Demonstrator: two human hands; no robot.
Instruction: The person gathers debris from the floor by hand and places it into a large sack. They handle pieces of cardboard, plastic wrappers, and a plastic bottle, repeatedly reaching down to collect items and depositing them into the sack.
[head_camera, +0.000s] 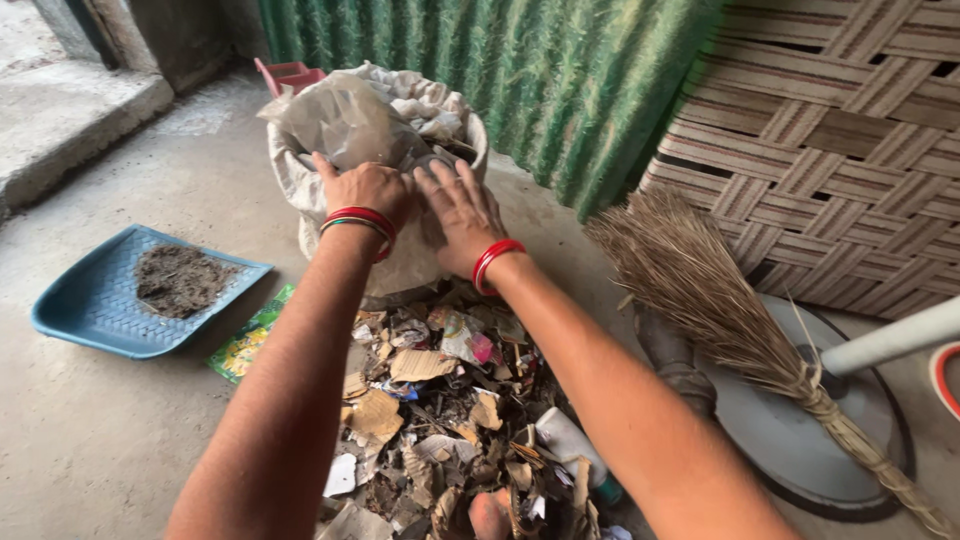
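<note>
Both hands are pressing on the stuffed off-white woven sack (400, 265) at twelve o'clock: the left hand (365, 190) is curling its fingers over a crumpled brown paper sheet (345, 120) at the sack's mouth, gripping it, while the right hand (458, 215) is lying flat and spread against the sack's side, grasping nothing. Nearest the viewer, at six o'clock, a loose heap of torn cardboard, wrappers and paper scraps (440, 420) is lying on the grey concrete floor (90, 440), touching the base of the sack. At nine o'clock a blue plastic dustpan (75, 310) is holding a small mound of dark dust, with a green printed wrapper (250, 345) just beside it. At three o'clock a dried-grass broom (720, 310) is resting over a round grey metal lid (800, 440). Judging from how full it looks, the sack is bulging with paper and cloth above its rim, so pushing harder on one side could tip it or spill waste back onto the heap. Behind it, a green corrugated sheet (500, 70) and a woven bamboo panel (840, 150) are closing off the far side.
</note>
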